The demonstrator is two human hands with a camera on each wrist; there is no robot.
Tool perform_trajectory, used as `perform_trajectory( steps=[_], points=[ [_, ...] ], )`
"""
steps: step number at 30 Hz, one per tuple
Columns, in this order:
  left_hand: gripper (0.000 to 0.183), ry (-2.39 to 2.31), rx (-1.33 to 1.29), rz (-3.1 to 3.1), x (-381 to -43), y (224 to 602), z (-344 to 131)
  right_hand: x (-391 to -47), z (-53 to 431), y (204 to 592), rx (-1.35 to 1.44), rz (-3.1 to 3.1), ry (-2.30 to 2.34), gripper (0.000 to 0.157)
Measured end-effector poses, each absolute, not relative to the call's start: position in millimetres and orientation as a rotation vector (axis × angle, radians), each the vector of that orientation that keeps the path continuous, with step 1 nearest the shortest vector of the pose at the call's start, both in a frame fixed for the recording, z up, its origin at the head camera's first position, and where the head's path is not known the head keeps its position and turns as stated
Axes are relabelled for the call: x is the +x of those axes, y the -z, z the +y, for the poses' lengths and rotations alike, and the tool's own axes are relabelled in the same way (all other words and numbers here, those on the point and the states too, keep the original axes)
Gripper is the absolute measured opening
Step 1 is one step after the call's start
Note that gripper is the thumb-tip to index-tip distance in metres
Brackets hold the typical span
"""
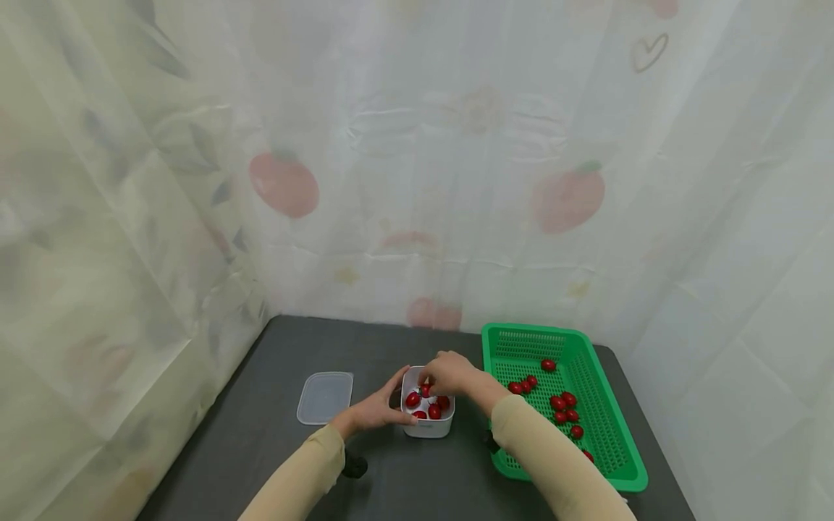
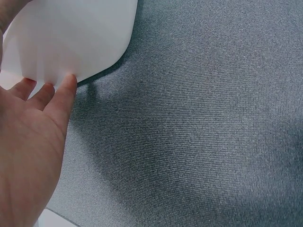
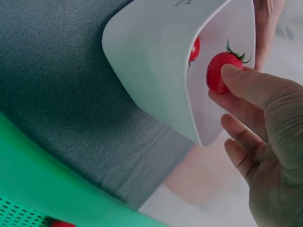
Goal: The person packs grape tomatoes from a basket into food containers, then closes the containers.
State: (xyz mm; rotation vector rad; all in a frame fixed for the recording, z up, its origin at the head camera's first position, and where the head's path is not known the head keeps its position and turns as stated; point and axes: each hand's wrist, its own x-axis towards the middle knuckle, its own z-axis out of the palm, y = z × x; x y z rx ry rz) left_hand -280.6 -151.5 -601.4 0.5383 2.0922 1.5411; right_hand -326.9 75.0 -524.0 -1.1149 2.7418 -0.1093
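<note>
A white plastic container (image 1: pixel 427 430) stands on the dark table with several cherry tomatoes (image 1: pixel 434 412) inside. My left hand (image 1: pixel 374 410) grips it from the left, thumb along the near side and fingers round the far left side. In the left wrist view the fingertips (image 2: pixel 69 85) press against the white wall. My right hand (image 1: pixel 451 373) is over the container's opening. Between its thumb and index finger it pinches a red cherry tomato (image 3: pixel 218 74) with a green stem, at the mouth of the container in the right wrist view; its other fingers are loosely bent.
To the right, a green perforated basket (image 1: pixel 624 441) holds several more cherry tomatoes (image 1: pixel 557 403), and my right forearm passes over its near left part. A translucent square lid (image 1: pixel 326 398) lies flat on the table (image 1: pixel 384 481) at the left. Patterned curtains (image 1: pixel 417 159) enclose the table's back and sides.
</note>
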Motion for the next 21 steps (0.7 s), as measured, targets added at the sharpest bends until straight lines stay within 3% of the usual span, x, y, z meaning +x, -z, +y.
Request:
perform_trajectory(
  steps=[21],
  points=[
    [0.110, -1.539, 0.522, 2.102, -279.0, 597.4, -151.0, -316.1, 118.3, 484.8, -1.138, 2.767, 0.297, 0.026]
  ],
)
